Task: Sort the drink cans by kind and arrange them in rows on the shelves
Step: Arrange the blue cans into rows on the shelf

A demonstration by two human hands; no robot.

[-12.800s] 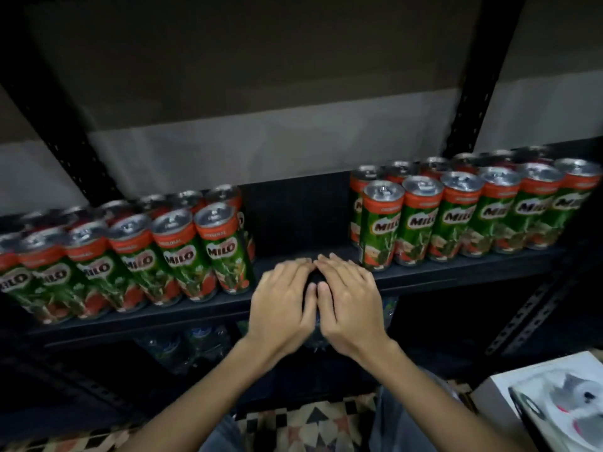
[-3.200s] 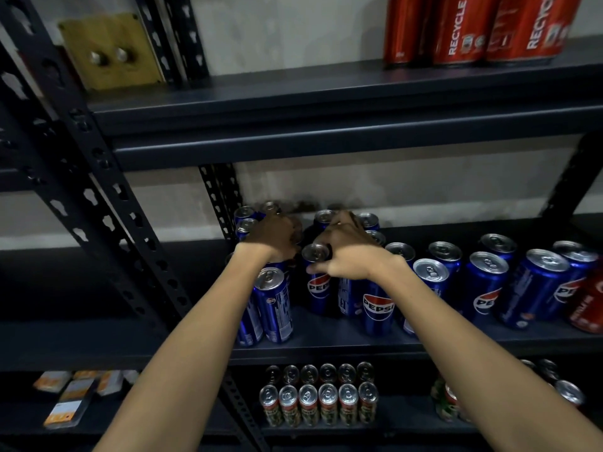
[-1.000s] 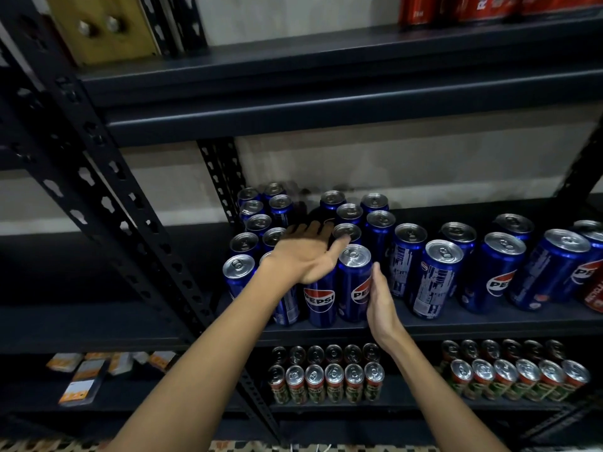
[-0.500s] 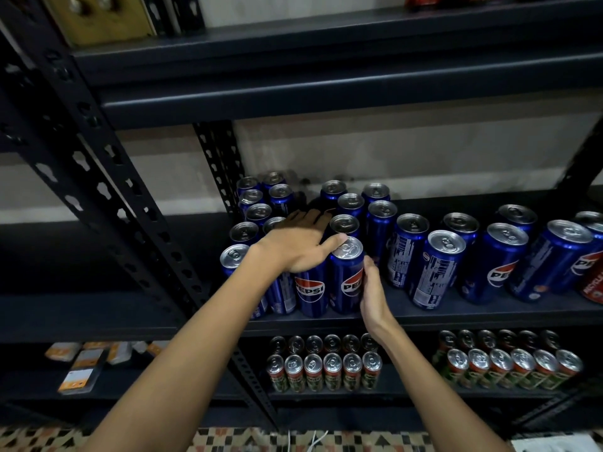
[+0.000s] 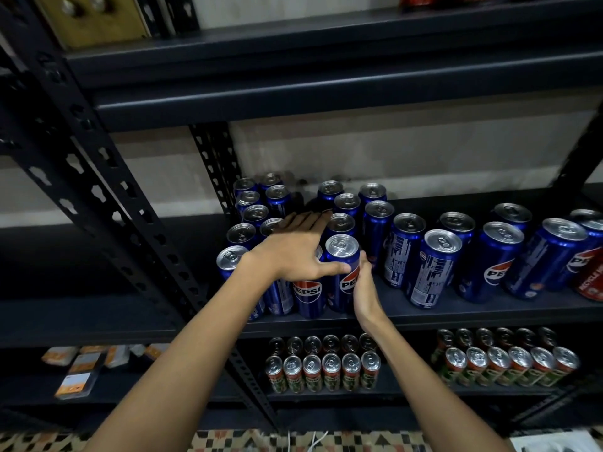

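Several blue Pepsi cans (image 5: 404,249) stand on the middle shelf (image 5: 456,314), packed tight at the left and looser toward the right. My left hand (image 5: 293,249) lies flat with straight fingers over the tops of the front-left cans, thumb against a front Pepsi can (image 5: 342,272). My right hand (image 5: 363,288) presses its straight fingers against the right side of that same can. The can to its left, labelled Pepsi (image 5: 308,295), touches it. Two blocks of green Milo cans (image 5: 323,370) stand in rows on the shelf below.
A red can (image 5: 592,282) stands at the far right of the middle shelf. Red cans (image 5: 424,0) show on the top shelf. A slanted perforated black upright (image 5: 107,190) crosses the left. Small orange-and-white packets (image 5: 78,376) lie on the lower left shelf. Patterned floor lies below.
Over the last second both hands stay on the front-left Pepsi cans; the right hand has slid slightly up the can's side. Earlier the view was on the Milo shelf.
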